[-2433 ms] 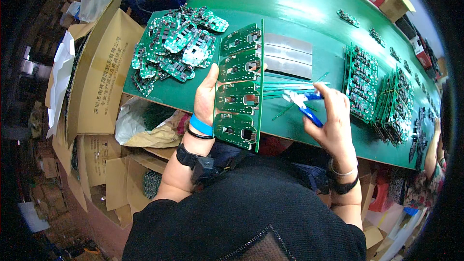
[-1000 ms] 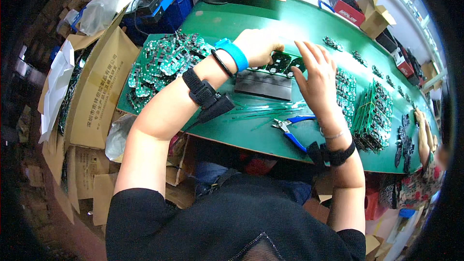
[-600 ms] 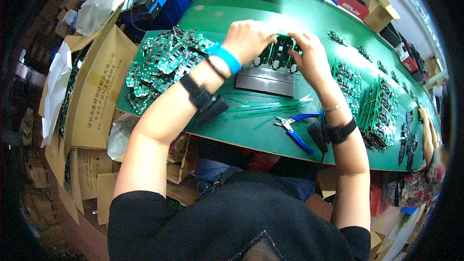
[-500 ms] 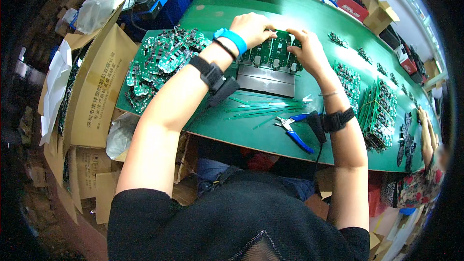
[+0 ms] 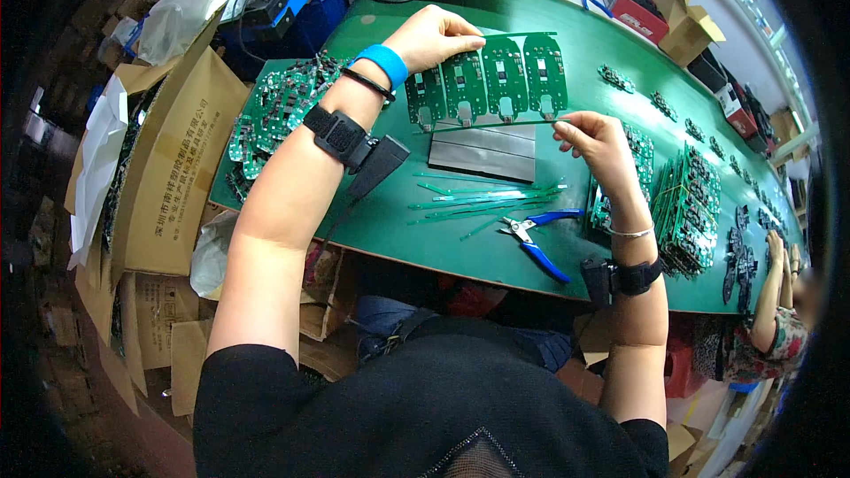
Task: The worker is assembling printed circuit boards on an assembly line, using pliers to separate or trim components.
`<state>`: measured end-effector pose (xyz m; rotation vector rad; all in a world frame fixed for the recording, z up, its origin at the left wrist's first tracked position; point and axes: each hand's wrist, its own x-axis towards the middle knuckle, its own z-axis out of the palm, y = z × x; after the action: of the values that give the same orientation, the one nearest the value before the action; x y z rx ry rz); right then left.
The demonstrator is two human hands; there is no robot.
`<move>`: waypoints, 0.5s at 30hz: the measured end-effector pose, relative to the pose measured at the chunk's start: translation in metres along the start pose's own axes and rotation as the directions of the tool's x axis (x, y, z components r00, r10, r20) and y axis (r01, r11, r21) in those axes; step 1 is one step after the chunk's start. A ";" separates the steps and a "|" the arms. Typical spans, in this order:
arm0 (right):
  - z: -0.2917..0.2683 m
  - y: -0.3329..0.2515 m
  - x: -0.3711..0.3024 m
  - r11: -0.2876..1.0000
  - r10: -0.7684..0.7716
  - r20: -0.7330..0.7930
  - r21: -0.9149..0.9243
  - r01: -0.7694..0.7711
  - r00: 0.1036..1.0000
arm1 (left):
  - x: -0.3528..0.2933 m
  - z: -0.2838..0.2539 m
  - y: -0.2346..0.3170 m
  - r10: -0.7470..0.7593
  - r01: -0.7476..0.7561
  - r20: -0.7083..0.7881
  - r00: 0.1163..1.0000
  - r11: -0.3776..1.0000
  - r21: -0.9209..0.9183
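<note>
Your left hand (image 5: 440, 37) pinches the top edge of the four-board circuit panel (image 5: 503, 81), your right hand (image 5: 596, 143) its lower right corner, above the grey metal block (image 5: 482, 154); uneven pulling could twist and crack it.

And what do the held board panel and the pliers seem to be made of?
Board panel: probably coated fibreglass laminate, green, slightly glossy, as its thin shape and mounted components suggest.
Pliers: head likely steel, silvery and bright; handles smooth blue plastic or rubber, unclear which.
</note>
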<state>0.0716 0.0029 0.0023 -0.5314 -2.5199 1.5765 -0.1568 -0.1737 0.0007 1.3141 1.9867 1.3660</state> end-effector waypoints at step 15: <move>0.022 0.024 -0.046 0.921 -0.034 -0.051 0.386 0.051 0.998 | -0.013 0.022 -0.005 -0.136 0.142 0.202 0.970 0.990 -0.020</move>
<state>0.1134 -0.0220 -0.0255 -0.4463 -2.0871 1.9536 -0.1367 -0.1737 -0.0160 1.2201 1.8731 1.1503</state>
